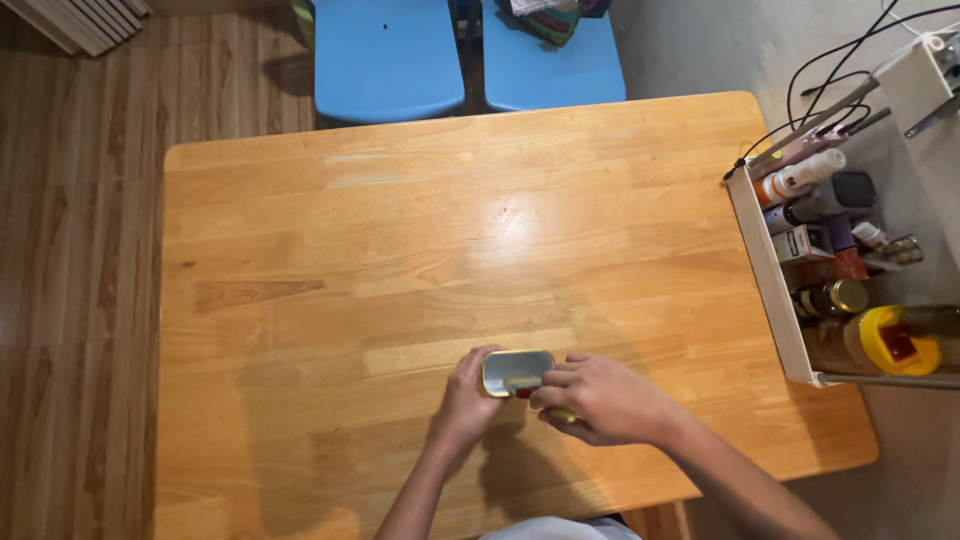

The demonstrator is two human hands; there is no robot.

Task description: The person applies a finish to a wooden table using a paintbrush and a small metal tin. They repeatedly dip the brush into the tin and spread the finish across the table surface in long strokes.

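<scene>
Near the table's (330, 250) near edge, the left hand (465, 400) and right hand (600, 398) clasp a small rounded metal tin (516, 370); smooth glossy wood, the tin's lower half hidden by fingers.

Head camera looks steeply down (fairly high) over the table (400, 230).

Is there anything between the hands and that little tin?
No, nothing is in the way. Both hands are already on the small metal tin: the left hand holds its left end and the right hand touches its right end. The wooden table around them is bare; the bottles sit far right.
</scene>
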